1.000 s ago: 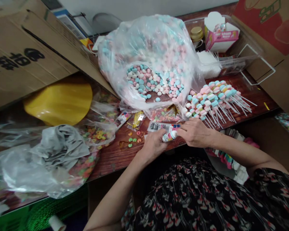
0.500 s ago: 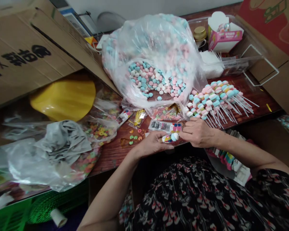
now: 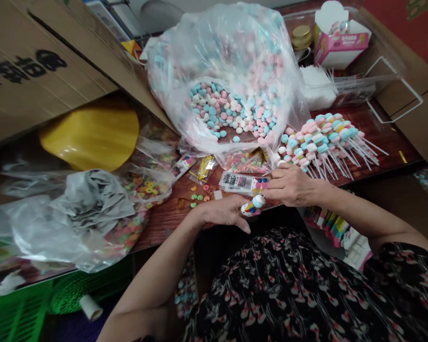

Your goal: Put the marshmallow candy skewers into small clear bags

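Low at the table's front edge, my left hand (image 3: 225,211) is closed round a short candy stick (image 3: 258,201) with pale blue and white pieces, its lower part in a printed wrapper (image 3: 248,209). Its thumb points down, off the candy; the other fingers are partly hidden. My right hand (image 3: 290,185) is closed beside the candy's upper end, fingertips pinched together; what they grip is too small to make out. Just behind the hands lies a flat printed clear wrapper (image 3: 240,182). A pile of candy sticks (image 3: 321,140) with white sticks lies beyond my right hand.
A large clear bag (image 3: 221,52) of pastel candies stands open at the back. Ring candies (image 3: 199,196) and a packet of gold ties (image 3: 204,167) lie near my left hand. Cardboard boxes (image 3: 53,90) flank the table; a plastic tray (image 3: 388,71) is at back right.
The candy stick has tilted more upright in my left hand, and the left thumb has moved down off it. My right hand stays beside its end. The view has shifted slightly.
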A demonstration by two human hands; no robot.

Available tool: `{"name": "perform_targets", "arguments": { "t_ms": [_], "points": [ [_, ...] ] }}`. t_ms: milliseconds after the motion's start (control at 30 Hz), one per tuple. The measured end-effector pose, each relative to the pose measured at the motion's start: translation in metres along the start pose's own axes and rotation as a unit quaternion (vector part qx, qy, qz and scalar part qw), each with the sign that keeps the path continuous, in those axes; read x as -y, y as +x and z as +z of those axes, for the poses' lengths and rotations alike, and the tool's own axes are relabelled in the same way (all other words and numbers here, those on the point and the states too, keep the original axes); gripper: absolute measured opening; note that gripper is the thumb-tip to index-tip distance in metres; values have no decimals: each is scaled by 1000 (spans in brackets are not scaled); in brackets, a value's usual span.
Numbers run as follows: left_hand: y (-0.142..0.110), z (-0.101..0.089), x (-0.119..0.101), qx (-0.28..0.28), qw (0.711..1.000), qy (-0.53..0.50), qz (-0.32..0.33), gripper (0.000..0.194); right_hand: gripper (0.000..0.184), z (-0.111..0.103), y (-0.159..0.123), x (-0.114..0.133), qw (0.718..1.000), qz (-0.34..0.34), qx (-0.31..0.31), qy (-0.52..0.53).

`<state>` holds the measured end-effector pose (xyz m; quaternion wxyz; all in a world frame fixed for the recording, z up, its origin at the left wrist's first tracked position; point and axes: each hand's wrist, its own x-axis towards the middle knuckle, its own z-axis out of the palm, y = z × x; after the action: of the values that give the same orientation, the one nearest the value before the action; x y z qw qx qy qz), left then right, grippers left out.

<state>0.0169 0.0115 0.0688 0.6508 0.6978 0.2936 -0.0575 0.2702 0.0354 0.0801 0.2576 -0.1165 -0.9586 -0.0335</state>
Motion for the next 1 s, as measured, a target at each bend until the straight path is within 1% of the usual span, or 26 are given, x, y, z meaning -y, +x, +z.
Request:
{"name": "perform_targets", "arguments": {
  "t_ms": [133,200,267,400,533,633,733,800,867,933,1000],
  "points": [
    [1,-1,-3,-3,1000,-25,10,36,15,1,-1,0,1000,0,-3,7],
    [2,-1,-3,-3,998,-54,18,39,15,2,-2,2,1000,3,-3,7],
    [3,1,-1,-4,995,-95,9,42,16,2,-3,4,1000,10,-7,-1],
    [8,6,4,-43,987,-156,-17,39,19,0,0,12,999,26,-16,-25],
    [12,10,1,-78,986,-145,-1,35,20,-2,5,22,999,18,4,-40],
    [12,10,-4,-103,988,-116,28,34,21,-1,10,27,998,20,24,-47],
    [11,11,-8,-130,987,-83,33,29,23,0,15,29,998,16,25,-50],
    [9,12,-8,-159,985,-56,33,30,23,-2,18,28,998,16,12,-54],
    [7,13,-6,-217,976,-8,29,29,21,-6,19,25,998,25,-4,-59],
    [6,16,-3,-295,954,54,20,26,21,-9,19,23,997,42,-15,-65],
    [6,19,0,-360,926,117,8,25,20,-10,19,23,996,59,-16,-67]
  ]
}}
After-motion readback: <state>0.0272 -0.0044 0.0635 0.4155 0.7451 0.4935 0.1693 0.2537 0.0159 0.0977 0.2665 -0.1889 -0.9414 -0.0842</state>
